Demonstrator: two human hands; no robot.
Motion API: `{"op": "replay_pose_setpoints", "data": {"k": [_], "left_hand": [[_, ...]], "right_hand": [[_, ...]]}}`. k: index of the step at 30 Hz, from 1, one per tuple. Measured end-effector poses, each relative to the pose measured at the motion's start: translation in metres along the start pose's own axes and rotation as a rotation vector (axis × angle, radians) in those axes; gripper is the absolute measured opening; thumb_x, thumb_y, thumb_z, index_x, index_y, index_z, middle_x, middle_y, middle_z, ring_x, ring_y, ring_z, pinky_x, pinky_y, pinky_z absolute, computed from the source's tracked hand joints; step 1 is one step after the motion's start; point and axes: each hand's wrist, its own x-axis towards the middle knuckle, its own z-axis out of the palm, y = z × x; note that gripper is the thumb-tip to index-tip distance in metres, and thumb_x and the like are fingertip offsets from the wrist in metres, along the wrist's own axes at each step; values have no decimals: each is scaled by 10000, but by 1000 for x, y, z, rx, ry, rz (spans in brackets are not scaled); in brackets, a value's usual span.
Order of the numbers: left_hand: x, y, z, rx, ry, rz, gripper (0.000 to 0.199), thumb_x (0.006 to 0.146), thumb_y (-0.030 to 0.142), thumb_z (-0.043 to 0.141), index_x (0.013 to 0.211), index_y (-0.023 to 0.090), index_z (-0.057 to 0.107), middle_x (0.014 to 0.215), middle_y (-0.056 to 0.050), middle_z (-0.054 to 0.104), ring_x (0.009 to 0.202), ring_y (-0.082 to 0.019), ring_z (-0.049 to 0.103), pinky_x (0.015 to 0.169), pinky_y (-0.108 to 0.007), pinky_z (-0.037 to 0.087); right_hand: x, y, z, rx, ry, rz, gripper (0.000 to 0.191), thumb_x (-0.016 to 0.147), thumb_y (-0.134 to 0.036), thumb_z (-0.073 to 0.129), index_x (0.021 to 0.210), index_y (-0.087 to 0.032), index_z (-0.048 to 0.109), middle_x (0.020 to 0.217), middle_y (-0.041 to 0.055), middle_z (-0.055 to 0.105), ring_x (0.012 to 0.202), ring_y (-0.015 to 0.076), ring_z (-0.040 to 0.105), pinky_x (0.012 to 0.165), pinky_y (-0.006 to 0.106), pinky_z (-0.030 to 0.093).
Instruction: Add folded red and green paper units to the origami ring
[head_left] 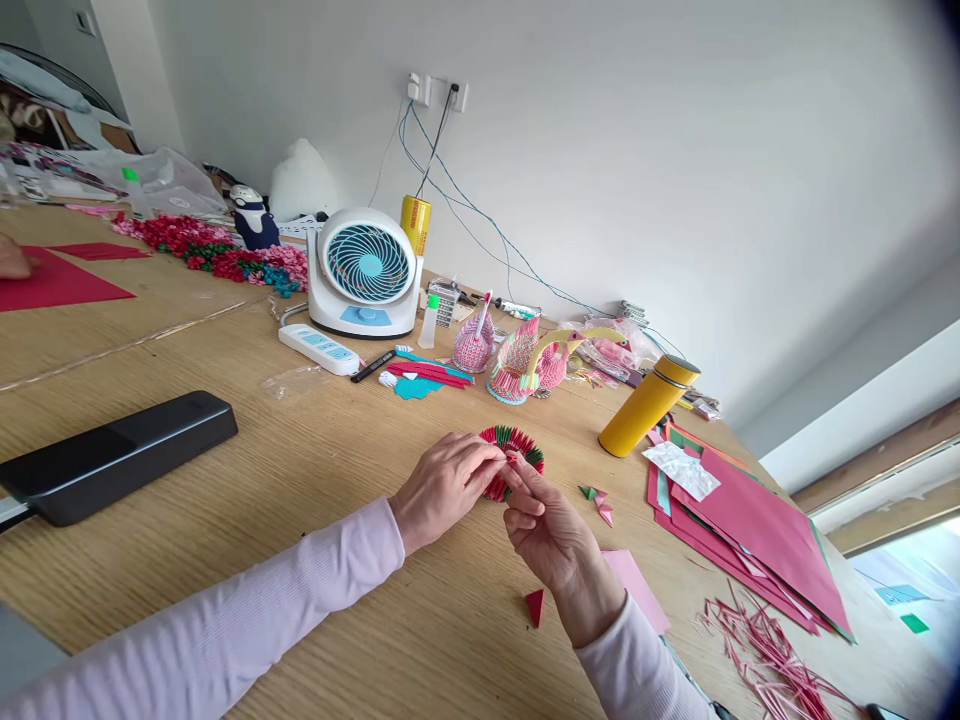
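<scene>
A ring of folded red and green paper pieces (528,447) lies on the wooden table, partly covered by both hands. My left hand (448,487) reaches in from the left, its thumb and fingertips pinched on a small red paper piece (512,459). From the right, my right hand (544,520) pinches the same small piece, the two sets of fingertips nearly touching. A folded red triangle (535,607) rests below my right hand. Green and pink folded pieces (598,502) lie to its right.
Behind stand a white fan (367,270), paper swans (517,362) and a yellow cylinder (646,405). Red sheets (757,520) and paper strips (772,650) lie right, a black case (124,450) left. Another person's hand (13,258) is at the far left.
</scene>
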Motion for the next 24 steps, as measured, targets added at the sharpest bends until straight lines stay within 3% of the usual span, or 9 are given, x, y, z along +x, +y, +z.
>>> {"op": "replay_pose_setpoints", "data": {"k": [9,18,24], "left_hand": [[-1,0,0,-41,-51,-73,76,899,103,571,860,168,576,773,-1,654,737,-140,601,712,-259,476],[-1,0,1,-58,28,-50,43,928,148,569,906,178,590,810,-8,683,756,-127,615,726,-256,478],[0,2,1,-37,-9,-73,77,888,121,567,847,186,571,749,6,664,717,-136,600,707,-261,482]], "right_hand": [[3,4,-6,-24,-43,-27,33,861,-88,647,833,-69,648,699,40,707,319,-25,383,300,85,304],[-3,2,-1,-34,-27,-20,39,822,-82,683,810,-90,647,745,50,731,313,-29,359,290,89,292],[-5,4,2,-69,-5,-40,64,803,-95,714,785,-106,653,651,-12,682,350,-19,404,285,71,284]]}}
